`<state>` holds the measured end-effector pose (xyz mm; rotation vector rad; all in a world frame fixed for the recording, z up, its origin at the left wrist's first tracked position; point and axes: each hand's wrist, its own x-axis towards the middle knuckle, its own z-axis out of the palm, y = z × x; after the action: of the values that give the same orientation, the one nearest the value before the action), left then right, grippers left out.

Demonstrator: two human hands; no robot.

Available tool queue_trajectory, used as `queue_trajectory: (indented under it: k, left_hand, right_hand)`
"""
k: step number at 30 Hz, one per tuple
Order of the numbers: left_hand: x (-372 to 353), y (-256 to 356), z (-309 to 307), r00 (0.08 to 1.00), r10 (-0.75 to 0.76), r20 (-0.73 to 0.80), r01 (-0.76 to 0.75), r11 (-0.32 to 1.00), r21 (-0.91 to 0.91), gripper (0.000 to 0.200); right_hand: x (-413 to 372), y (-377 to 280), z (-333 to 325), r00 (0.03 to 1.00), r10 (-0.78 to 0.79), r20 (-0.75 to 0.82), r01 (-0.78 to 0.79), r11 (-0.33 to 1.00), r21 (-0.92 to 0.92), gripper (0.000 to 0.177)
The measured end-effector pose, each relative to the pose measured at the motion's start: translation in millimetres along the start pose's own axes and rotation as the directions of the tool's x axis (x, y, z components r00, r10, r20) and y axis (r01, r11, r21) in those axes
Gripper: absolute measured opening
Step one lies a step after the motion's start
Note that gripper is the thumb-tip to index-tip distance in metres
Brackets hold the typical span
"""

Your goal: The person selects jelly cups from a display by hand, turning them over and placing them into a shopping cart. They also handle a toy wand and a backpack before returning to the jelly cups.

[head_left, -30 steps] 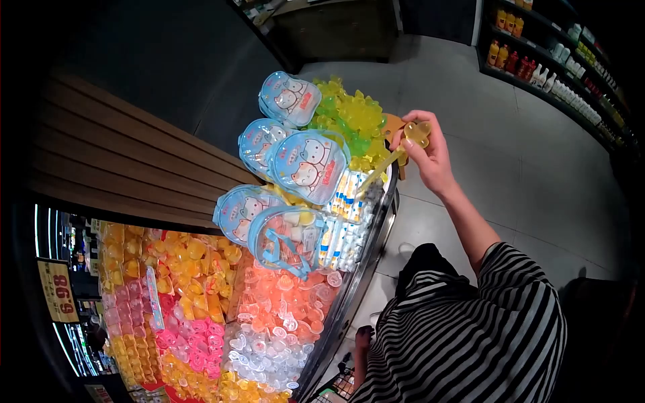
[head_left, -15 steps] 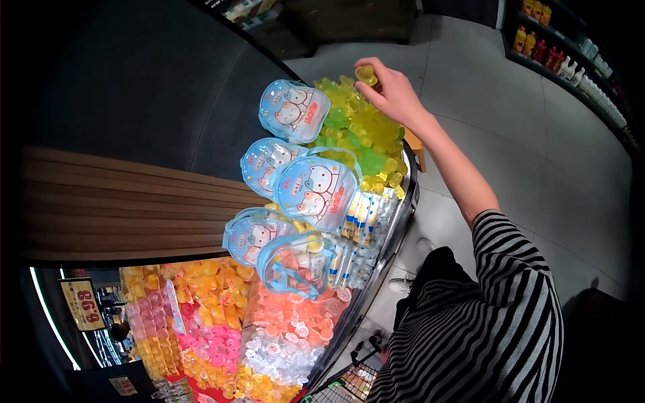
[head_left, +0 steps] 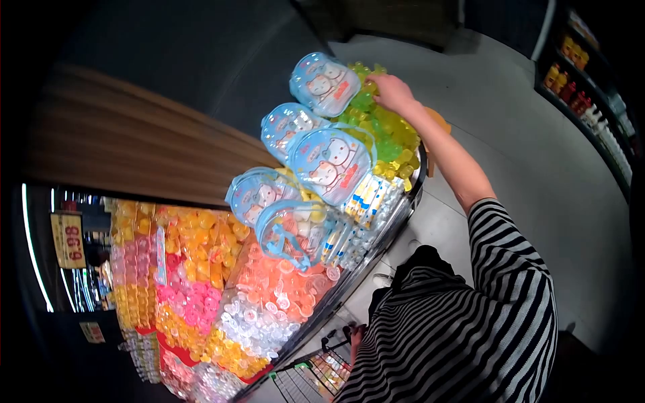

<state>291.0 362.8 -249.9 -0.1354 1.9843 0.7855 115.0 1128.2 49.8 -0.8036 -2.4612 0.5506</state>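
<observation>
Head view, right hand (head_left: 391,91) on yellow jelly cups (head_left: 398,138), left hand (head_left: 357,334) low (both grips unclear), price sign (head_left: 69,240) 6.98.

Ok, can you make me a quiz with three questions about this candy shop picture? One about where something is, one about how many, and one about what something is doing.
1. Where is the right hand?
A. on the yellow-green jelly cups
B. on a price sign
C. inside a cart

2. How many blue cartoon bags are there?
A. two
B. five
C. nine

3. How is the right arm held?
A. folded across the chest
B. hanging down
C. stretched out

Answers: 1 A, the hand rests on top of that pile. 2 B, five bags hang in a cluster. 3 C, the arm reaches straight out to the pile.
</observation>
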Motion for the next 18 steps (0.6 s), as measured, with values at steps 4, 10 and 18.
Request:
queue_trajectory:
  k: [4, 10, 18]
  left_hand:
    - [-15, -23, 26, 0.991, -0.113, -0.076, 0.095, 0.973, -0.209, 0.04]
    - [-11, -18, 56, 0.951, -0.273, -0.146, 0.144, 0.806, -0.574, 0.044]
    - [-4, -58, 79, 0.855, -0.253, -0.454, -0.029, 0.849, -0.528, 0.05]
  right_hand:
    - [4, 8, 2, 0.996, -0.07, -0.054, 0.069, 0.997, -0.014, 0.066]
    - [-112, -87, -34, 0.915, 0.0, -0.403, 0.177, 0.898, 0.402, 0.018]
    - [-282, -210, 59, 0.817, -0.419, 0.395, -0.123, 0.542, 0.831, 0.011]
